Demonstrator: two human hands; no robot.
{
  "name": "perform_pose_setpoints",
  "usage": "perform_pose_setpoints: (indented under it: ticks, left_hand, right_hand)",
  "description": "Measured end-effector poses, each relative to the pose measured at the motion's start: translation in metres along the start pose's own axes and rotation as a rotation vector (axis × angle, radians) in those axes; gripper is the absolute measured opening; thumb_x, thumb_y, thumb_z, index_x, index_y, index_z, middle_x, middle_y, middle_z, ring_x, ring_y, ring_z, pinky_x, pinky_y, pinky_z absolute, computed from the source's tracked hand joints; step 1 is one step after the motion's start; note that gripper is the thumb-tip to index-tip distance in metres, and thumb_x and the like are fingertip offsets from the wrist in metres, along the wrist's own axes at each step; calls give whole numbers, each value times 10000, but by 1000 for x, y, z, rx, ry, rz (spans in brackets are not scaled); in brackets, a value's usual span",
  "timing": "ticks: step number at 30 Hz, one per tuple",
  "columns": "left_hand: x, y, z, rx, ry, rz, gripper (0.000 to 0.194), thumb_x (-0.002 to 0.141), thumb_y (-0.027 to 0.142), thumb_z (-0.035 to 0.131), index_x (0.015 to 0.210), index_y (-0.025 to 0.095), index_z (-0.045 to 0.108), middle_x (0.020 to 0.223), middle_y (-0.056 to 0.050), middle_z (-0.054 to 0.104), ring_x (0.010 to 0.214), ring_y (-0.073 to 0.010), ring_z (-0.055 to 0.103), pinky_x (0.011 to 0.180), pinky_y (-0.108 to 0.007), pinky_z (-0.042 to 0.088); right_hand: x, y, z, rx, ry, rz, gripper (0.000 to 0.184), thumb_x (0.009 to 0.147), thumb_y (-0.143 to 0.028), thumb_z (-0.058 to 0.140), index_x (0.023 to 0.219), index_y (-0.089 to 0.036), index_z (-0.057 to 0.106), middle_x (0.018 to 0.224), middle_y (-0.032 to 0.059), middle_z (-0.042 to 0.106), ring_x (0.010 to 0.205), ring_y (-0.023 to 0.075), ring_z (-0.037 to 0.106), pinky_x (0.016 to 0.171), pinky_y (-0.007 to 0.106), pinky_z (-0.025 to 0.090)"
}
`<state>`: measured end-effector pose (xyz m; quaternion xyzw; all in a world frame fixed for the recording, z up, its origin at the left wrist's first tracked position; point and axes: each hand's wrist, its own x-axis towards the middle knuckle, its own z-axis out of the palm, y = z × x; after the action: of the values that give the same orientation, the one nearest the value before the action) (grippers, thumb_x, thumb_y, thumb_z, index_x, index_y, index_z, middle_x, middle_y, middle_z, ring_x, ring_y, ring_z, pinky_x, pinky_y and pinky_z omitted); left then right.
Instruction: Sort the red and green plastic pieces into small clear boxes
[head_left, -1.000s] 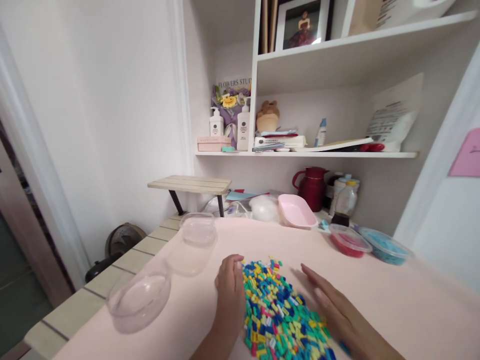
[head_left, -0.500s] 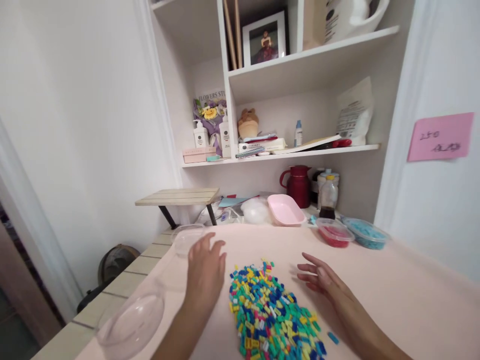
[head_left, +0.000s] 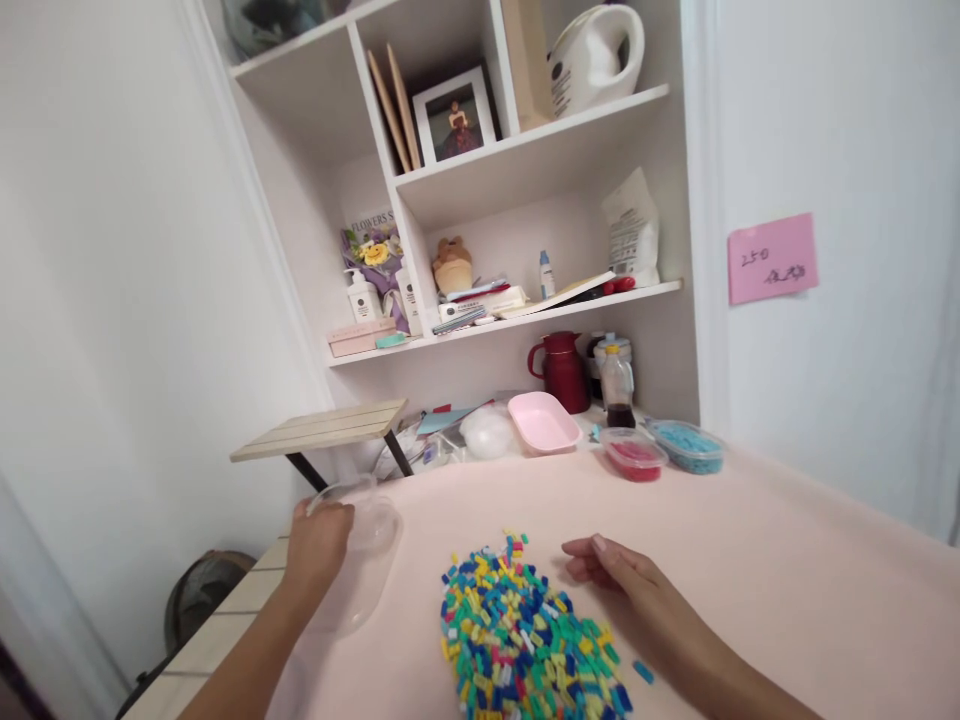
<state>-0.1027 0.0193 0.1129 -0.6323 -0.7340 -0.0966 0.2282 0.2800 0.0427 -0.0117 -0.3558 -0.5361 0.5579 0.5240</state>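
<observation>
My left hand (head_left: 321,540) is at the left side of the pink-covered table, fingers closed on the rim of a clear plastic container (head_left: 373,522). Part of that container is hidden behind the hand. Just below it lies a clear, flat plastic piece (head_left: 364,598), hard to make out against the cloth. A heap of small colourful plastic bricks (head_left: 525,640) spreads over the middle of the table. To the right of the heap, my right hand (head_left: 622,570) hovers with fingers loosely stretched and nothing in them. One blue brick (head_left: 643,671) lies apart near the right wrist.
Toward the back right stand a clear tub of red pieces (head_left: 634,455) and a tub of blue pieces (head_left: 690,447). A pink tray (head_left: 545,423) sits at the back, before a red jug (head_left: 566,372). A small wooden stand (head_left: 322,430) rises at the back left.
My left hand has moved left and closed on the clear container. My right hand stays beside the heap, its fingers closer together. The view has turned and tilted.
</observation>
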Motion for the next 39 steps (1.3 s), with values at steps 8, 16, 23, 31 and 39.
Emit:
perform_pose_setpoints:
  ticks: [8, 16, 23, 31, 39]
  left_hand:
    - [8, -4, -30, -44, 1, -16, 270, 875, 269, 406, 787, 232, 658, 847, -55, 747, 909, -240, 649, 1036, -465, 246]
    - [-9, 50, -59, -229, 57, 143, 255, 912, 307, 414, 861, 264, 660, 933, 0, 752, 895, -194, 663, 991, -409, 367]
    - [-55, 145, -56, 12, 579, 814, 207, 872, 96, 473, 873, 195, 656, 825, -19, 687, 880, -176, 619, 1143, -500, 226]
    - [-72, 191, -48, -98, 706, 1012, 198, 880, 138, 490, 953, 167, 672, 908, -38, 700, 967, -183, 615, 1176, -510, 190]
    - [-80, 176, -73, -443, 702, 469, 278, 880, 144, 523, 1126, 211, 634, 1235, -117, 602, 1190, -245, 534, 1117, -564, 245]
  right_hand:
    - [-2, -19, -7, -137, 44, 15, 614, 834, -695, 455, 1026, -171, 712, 992, 124, 718, 1044, 315, 611, 1011, 458, 381]
    - [-9, -49, -19, -346, 40, -147, 476, 854, -603, 511, 1082, -219, 675, 1003, 95, 680, 950, 278, 630, 925, 425, 447]
    - [-24, -67, -12, -25, -317, -99, 657, 901, -612, 432, 1470, -318, 286, 1378, 133, 465, 1025, 247, 620, 880, 446, 493]
    - [-29, -74, 5, -83, -108, -92, 434, 835, -354, 566, 1252, -242, 523, 1242, 93, 586, 640, 128, 638, 595, 293, 495]
    - [-1, -74, -62, -435, 240, 227, 341, 738, -209, 535, 1079, -204, 547, 855, 34, 698, 452, 108, 567, 379, 201, 305]
